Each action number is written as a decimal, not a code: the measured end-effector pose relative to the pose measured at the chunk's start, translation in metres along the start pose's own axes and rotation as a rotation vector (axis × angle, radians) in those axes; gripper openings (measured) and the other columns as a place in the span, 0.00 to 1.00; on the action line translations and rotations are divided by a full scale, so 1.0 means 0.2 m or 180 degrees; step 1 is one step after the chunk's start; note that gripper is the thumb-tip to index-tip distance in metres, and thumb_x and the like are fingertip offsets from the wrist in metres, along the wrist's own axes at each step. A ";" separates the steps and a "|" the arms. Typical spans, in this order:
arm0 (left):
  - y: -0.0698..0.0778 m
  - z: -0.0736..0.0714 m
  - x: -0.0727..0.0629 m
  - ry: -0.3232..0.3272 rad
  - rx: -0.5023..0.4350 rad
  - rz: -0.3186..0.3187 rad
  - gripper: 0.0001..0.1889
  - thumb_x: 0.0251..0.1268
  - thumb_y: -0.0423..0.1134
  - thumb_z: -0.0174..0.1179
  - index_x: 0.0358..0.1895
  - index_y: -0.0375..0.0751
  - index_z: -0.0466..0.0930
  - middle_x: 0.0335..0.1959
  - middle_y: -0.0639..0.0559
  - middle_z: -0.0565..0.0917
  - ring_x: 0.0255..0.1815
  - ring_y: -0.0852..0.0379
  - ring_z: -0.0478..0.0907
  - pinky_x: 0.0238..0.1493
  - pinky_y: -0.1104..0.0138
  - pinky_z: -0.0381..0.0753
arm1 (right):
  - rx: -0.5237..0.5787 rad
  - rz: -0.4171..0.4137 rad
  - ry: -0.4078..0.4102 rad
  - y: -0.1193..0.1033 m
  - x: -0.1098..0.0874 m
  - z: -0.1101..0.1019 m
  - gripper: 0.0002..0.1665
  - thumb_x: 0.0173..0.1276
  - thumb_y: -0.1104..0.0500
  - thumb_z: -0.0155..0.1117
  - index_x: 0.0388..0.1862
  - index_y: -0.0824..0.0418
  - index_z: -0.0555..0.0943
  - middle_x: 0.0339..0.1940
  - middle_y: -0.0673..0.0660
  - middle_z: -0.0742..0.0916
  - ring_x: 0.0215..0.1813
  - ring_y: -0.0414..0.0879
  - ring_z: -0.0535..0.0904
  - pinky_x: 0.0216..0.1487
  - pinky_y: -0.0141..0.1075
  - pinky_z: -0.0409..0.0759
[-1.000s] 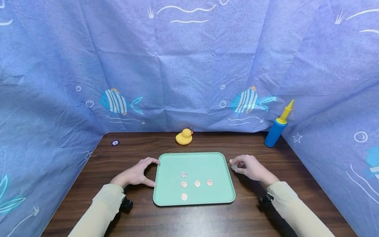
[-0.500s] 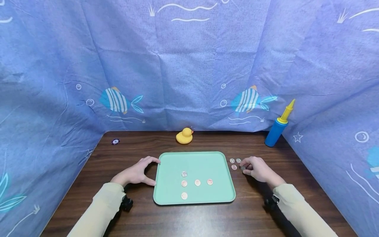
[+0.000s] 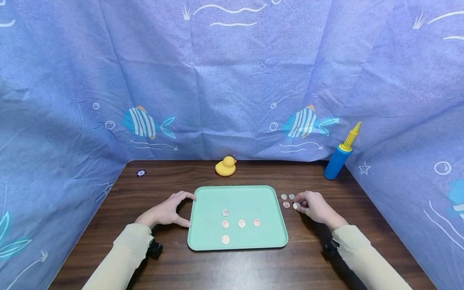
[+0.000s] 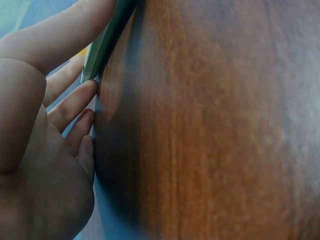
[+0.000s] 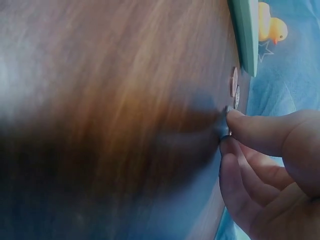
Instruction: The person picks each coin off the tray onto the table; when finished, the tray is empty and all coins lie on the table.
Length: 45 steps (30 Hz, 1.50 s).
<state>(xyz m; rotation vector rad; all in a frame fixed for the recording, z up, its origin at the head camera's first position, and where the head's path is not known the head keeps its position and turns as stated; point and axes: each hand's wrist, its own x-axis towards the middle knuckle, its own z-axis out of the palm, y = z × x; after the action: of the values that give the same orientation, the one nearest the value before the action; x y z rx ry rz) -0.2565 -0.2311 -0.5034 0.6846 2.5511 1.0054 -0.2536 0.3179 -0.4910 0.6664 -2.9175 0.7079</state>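
Note:
A mint-green tray [image 3: 253, 201] lies on the table with several coins on it, among them a silvery coin [image 3: 225, 213] and a pinkish coin [image 3: 257, 222]. At its left edge my left hand [image 3: 166, 210] is spread, thumb and index fingertips touching the rim. My right hand [image 3: 316, 207], right of the tray, pinches a coin [image 3: 296, 205] between thumb and fingers at table level; in the right wrist view the fingertips partly cover it. Just left of that hand lie three more coins: a reddish coin [image 3: 286, 205], a silvery coin [image 3: 284, 197] and another coin [image 3: 291, 196].
Behind the tray sits a yellow rubber duck [image 3: 225, 166]. A blue and yellow hand pump [image 3: 338, 161] stands at the back right. Far left on the wooden table [image 3: 232, 270] is a dark poker chip [image 3: 141, 173]. A blue fish-print cloth [image 3: 232, 80] hangs behind and along both sides.
My right hand has moved a little to the right, uncovering coins beside the tray. The coin at its fingertips went from dark to bright. The left hand and tray stay in place.

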 end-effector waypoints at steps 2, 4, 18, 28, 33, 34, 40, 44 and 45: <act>0.00 0.00 0.00 -0.0002 0.0005 -0.0012 0.45 0.52 0.57 0.82 0.72 0.52 0.71 0.75 0.46 0.68 0.80 0.39 0.57 0.75 0.37 0.60 | 0.0002 0.0003 0.0002 0.00 0.00 0.01 0.09 0.60 0.71 0.77 0.37 0.61 0.89 0.34 0.51 0.89 0.33 0.38 0.82 0.37 0.36 0.83; 0.00 0.00 0.00 -0.0002 0.0014 -0.0015 0.45 0.52 0.57 0.82 0.72 0.52 0.71 0.75 0.46 0.68 0.80 0.39 0.57 0.74 0.37 0.60 | 0.0002 -0.0013 -0.0003 0.00 0.01 0.02 0.08 0.61 0.71 0.77 0.36 0.61 0.89 0.33 0.50 0.89 0.33 0.37 0.82 0.35 0.36 0.83; -0.01 0.00 0.01 0.0003 0.0045 0.0000 0.44 0.52 0.57 0.82 0.72 0.53 0.71 0.75 0.47 0.68 0.80 0.39 0.57 0.74 0.37 0.61 | -0.0072 0.0151 -0.0045 0.00 0.02 0.03 0.03 0.65 0.65 0.76 0.36 0.58 0.89 0.29 0.46 0.86 0.31 0.37 0.77 0.35 0.36 0.78; -0.01 0.00 0.00 0.0005 0.0022 0.0011 0.44 0.52 0.58 0.82 0.72 0.53 0.71 0.75 0.47 0.68 0.79 0.40 0.58 0.74 0.38 0.61 | -0.0098 0.0204 -0.0094 0.00 0.03 0.02 0.03 0.66 0.65 0.76 0.36 0.59 0.89 0.29 0.46 0.86 0.31 0.38 0.77 0.34 0.36 0.78; -0.01 0.00 0.00 0.0015 0.0031 0.0038 0.45 0.51 0.58 0.82 0.72 0.53 0.71 0.75 0.47 0.69 0.79 0.40 0.58 0.74 0.38 0.61 | -0.0100 0.0213 -0.0089 0.00 0.02 0.02 0.03 0.66 0.65 0.76 0.35 0.59 0.89 0.29 0.47 0.86 0.31 0.38 0.77 0.34 0.37 0.78; -0.01 0.00 0.01 0.0016 0.0032 0.0042 0.45 0.51 0.58 0.82 0.72 0.53 0.71 0.75 0.47 0.69 0.79 0.40 0.58 0.74 0.38 0.61 | -0.0093 0.0206 -0.0079 0.00 0.02 0.02 0.03 0.66 0.65 0.76 0.36 0.59 0.89 0.29 0.47 0.86 0.31 0.38 0.77 0.34 0.37 0.78; -0.01 0.00 0.00 0.0003 0.0037 0.0028 0.44 0.52 0.58 0.82 0.72 0.53 0.71 0.75 0.47 0.68 0.80 0.40 0.58 0.74 0.37 0.60 | -0.0017 0.0182 0.0027 -0.02 0.04 0.00 0.05 0.66 0.65 0.76 0.39 0.60 0.88 0.32 0.49 0.88 0.32 0.39 0.78 0.35 0.38 0.79; -0.01 0.00 0.00 0.0001 0.0040 0.0021 0.45 0.52 0.58 0.81 0.73 0.52 0.70 0.75 0.47 0.68 0.80 0.40 0.58 0.75 0.38 0.60 | 0.0127 0.0055 0.0052 -0.07 0.07 0.00 0.05 0.66 0.65 0.75 0.41 0.61 0.88 0.33 0.50 0.88 0.32 0.41 0.79 0.35 0.37 0.78; -0.01 0.00 0.00 -0.0001 0.0045 0.0015 0.45 0.52 0.58 0.81 0.73 0.52 0.70 0.75 0.47 0.68 0.80 0.40 0.58 0.74 0.38 0.60 | 0.0164 0.0012 0.0047 -0.08 0.08 0.00 0.05 0.67 0.66 0.74 0.41 0.61 0.88 0.33 0.50 0.88 0.32 0.41 0.79 0.35 0.37 0.79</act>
<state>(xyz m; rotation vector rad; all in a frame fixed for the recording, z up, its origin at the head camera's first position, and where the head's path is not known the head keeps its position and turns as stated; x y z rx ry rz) -0.2573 -0.2321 -0.5054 0.6947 2.5599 0.9896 -0.2617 0.2982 -0.4818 0.6577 -2.8970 0.7873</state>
